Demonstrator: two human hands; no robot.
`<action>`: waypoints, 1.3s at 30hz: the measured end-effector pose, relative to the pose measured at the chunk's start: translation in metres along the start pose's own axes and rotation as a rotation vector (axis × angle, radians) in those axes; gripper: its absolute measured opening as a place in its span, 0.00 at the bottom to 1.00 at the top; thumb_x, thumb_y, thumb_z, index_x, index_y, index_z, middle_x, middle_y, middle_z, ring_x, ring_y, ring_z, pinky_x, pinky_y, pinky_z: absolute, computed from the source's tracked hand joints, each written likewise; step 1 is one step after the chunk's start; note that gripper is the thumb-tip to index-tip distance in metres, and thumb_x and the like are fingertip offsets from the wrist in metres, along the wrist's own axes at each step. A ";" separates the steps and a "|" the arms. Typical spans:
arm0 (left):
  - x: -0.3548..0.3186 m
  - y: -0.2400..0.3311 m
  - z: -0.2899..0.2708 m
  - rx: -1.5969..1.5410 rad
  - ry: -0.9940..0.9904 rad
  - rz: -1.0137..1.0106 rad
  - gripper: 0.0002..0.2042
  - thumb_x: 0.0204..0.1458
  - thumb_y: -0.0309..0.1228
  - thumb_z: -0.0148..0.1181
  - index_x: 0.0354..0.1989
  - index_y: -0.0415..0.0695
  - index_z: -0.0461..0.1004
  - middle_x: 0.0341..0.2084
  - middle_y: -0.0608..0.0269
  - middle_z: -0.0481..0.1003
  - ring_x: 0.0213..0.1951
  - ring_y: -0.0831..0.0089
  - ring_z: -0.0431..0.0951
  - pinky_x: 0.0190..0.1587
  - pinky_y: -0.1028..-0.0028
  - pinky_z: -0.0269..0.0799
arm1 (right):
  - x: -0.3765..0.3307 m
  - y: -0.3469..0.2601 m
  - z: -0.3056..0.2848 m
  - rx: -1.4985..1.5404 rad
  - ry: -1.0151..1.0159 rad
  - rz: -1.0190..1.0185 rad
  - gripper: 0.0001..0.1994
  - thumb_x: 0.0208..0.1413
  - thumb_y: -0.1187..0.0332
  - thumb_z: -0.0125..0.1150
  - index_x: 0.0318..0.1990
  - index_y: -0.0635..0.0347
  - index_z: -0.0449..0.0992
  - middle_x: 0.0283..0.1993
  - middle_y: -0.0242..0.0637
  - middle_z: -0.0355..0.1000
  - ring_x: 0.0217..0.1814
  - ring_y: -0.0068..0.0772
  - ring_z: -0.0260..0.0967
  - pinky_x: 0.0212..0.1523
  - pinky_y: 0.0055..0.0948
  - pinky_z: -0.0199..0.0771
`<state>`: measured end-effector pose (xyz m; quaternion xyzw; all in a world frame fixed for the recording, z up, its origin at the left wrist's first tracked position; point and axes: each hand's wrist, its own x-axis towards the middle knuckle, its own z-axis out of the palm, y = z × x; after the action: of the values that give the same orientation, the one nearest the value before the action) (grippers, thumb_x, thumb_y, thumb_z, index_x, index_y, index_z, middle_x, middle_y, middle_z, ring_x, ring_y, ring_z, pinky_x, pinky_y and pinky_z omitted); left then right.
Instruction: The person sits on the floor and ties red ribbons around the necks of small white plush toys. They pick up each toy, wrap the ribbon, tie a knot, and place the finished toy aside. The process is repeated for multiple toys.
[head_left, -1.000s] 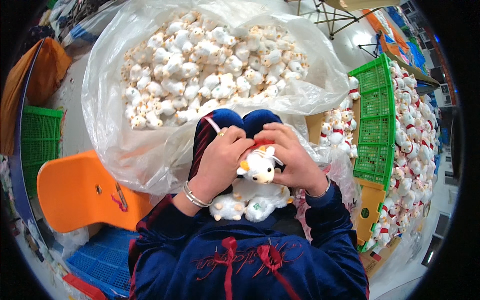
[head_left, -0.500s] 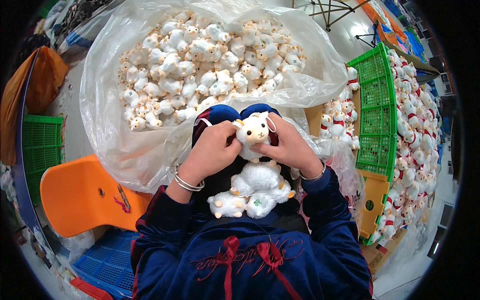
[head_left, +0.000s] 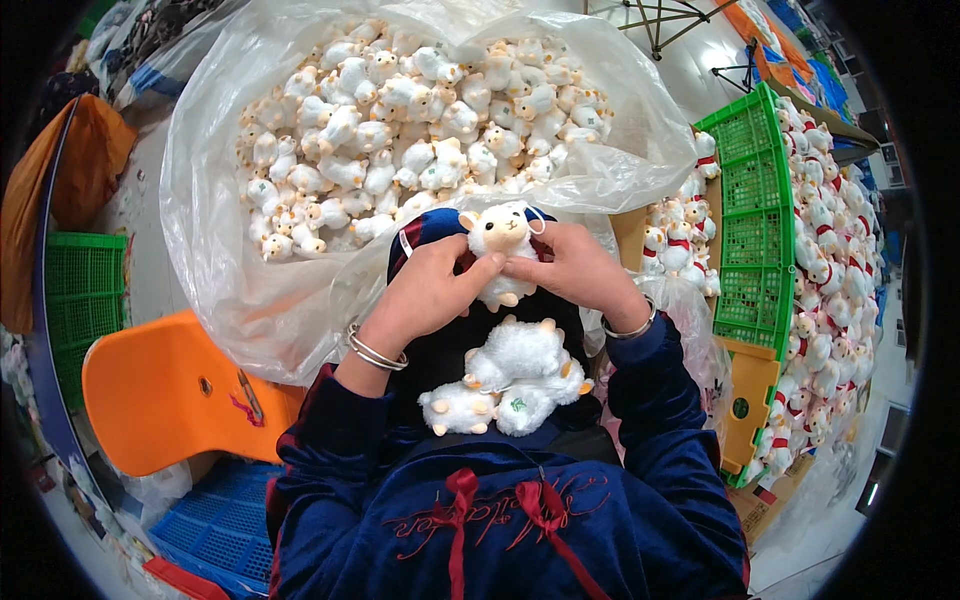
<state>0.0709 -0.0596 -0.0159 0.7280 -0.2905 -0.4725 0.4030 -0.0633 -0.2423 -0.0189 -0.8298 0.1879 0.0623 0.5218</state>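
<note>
Plush sheep (head_left: 502, 235): upright above the lap (head_left: 430, 362), face turned up, probably for a clear view of its front
Left hand (head_left: 432, 285): thumb and fingers closed on one side of it
Right hand (head_left: 582, 268): pinching the opposite side, thumbs near each other at the chest, seemingly to steady it
Lap toys (head_left: 525, 358): heaped close, likely for easy reach
Clear plastic bag (head_left: 205, 230): spread around the white toy pile (head_left: 400, 120), apparently containing it

Left hand (head_left: 432, 290) and right hand (head_left: 588, 272) share a grip on a white plush toy (head_left: 501, 236) toward twelve o'clock. More toys (head_left: 515, 355) rest on the lap (head_left: 558, 314) at six; a toy-filled plastic bag (head_left: 205, 200) spreads toward eleven, an orange chair (head_left: 145, 390) just past eight.
</note>
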 end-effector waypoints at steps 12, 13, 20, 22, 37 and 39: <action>0.005 -0.012 -0.006 0.122 0.170 0.084 0.23 0.52 0.46 0.69 0.36 0.32 0.82 0.24 0.50 0.80 0.27 0.64 0.81 0.34 0.66 0.75 | 0.003 -0.012 -0.021 -0.128 -0.167 0.147 0.14 0.59 0.64 0.72 0.45 0.66 0.81 0.31 0.22 0.71 0.32 0.15 0.62 0.33 0.23 0.65; 0.005 -0.012 -0.008 0.130 0.172 0.081 0.23 0.51 0.46 0.70 0.35 0.32 0.82 0.24 0.51 0.80 0.26 0.66 0.80 0.33 0.67 0.74 | 0.002 -0.019 -0.024 -0.161 -0.169 0.158 0.13 0.59 0.64 0.72 0.43 0.66 0.81 0.30 0.22 0.70 0.32 0.14 0.61 0.32 0.23 0.63; 0.011 -0.018 -0.007 0.083 0.166 0.068 0.20 0.51 0.44 0.72 0.35 0.33 0.83 0.23 0.57 0.80 0.26 0.73 0.78 0.32 0.69 0.73 | 0.004 0.014 -0.032 0.143 -0.057 0.086 0.11 0.60 0.66 0.66 0.37 0.69 0.80 0.28 0.29 0.75 0.31 0.17 0.66 0.33 0.23 0.69; 0.010 -0.015 -0.005 0.075 0.176 0.055 0.20 0.51 0.43 0.72 0.36 0.34 0.83 0.22 0.57 0.79 0.25 0.73 0.77 0.31 0.69 0.73 | 0.003 0.010 -0.028 0.104 0.046 0.023 0.08 0.61 0.70 0.62 0.37 0.68 0.80 0.28 0.28 0.75 0.30 0.16 0.67 0.33 0.23 0.70; 0.019 -0.026 -0.007 0.107 0.247 0.133 0.17 0.51 0.40 0.72 0.30 0.36 0.77 0.22 0.54 0.78 0.25 0.68 0.76 0.32 0.67 0.73 | -0.014 -0.001 0.031 -0.079 0.640 -0.338 0.04 0.58 0.73 0.69 0.37 0.64 0.82 0.35 0.38 0.75 0.30 0.30 0.74 0.32 0.27 0.72; 0.018 -0.025 -0.007 0.110 0.252 0.150 0.16 0.52 0.38 0.70 0.30 0.35 0.77 0.23 0.51 0.78 0.26 0.64 0.78 0.33 0.65 0.74 | -0.015 -0.004 0.036 -0.033 0.590 -0.323 0.04 0.58 0.73 0.70 0.37 0.64 0.82 0.35 0.36 0.75 0.30 0.28 0.73 0.32 0.26 0.71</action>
<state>0.0850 -0.0593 -0.0437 0.7788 -0.3168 -0.3294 0.4297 -0.0721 -0.2053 -0.0274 -0.8393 0.1960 -0.2611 0.4347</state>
